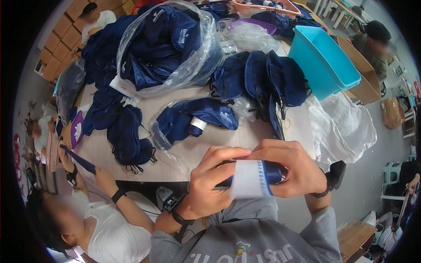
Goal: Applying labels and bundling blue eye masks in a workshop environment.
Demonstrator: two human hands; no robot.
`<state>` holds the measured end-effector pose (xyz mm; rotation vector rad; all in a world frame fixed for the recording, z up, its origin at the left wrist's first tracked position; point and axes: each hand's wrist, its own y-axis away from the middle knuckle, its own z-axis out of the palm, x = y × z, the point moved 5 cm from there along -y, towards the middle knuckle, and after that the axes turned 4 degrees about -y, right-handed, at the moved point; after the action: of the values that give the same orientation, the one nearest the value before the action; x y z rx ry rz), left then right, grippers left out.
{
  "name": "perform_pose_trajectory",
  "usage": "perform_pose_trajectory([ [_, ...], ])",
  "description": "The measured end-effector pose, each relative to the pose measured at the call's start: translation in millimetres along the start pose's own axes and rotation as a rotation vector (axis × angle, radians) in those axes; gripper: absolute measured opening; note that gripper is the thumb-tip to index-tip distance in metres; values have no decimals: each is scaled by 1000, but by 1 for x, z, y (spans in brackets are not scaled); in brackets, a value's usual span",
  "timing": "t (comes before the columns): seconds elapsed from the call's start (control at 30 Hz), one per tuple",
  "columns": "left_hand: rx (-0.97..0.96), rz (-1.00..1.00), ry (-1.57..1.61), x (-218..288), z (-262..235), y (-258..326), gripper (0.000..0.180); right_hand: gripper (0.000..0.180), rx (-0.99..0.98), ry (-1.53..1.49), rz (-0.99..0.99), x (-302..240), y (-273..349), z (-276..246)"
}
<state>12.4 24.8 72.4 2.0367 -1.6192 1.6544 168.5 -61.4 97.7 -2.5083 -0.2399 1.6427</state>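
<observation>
Both my hands hold a small dark blue roll (274, 173) in front of my chest, above the near table edge. Around the roll runs a white paper band (245, 182) with a blue-marked edge. My left hand (209, 177) grips the roll's left end, and my right hand (296, 166) closes round its right end with the fingertips meeting on top. Just beyond them lies a similar navy roll with a white band (198, 126), resting on navy fabric pieces (217, 111) on a clear plastic bag.
A large clear bag (125, 57) of navy fabric pouches fills the table's back left. Dark blue pouches (258, 74) lie stacked beside a turquoise bin (322, 65). White sacking (342, 127) drapes off the right side. At left, a co-worker's hands (106, 180) hold a navy strip.
</observation>
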Motion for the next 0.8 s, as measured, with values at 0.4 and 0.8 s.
perform_pose_trajectory([
  [0.4,61,-128,529,18,59,-52,52,34,-13,135,182,-6,41,-60],
  [0.8,-291,374,-75,41,65,-83,36,39,69,-132,257,16,59,-76],
])
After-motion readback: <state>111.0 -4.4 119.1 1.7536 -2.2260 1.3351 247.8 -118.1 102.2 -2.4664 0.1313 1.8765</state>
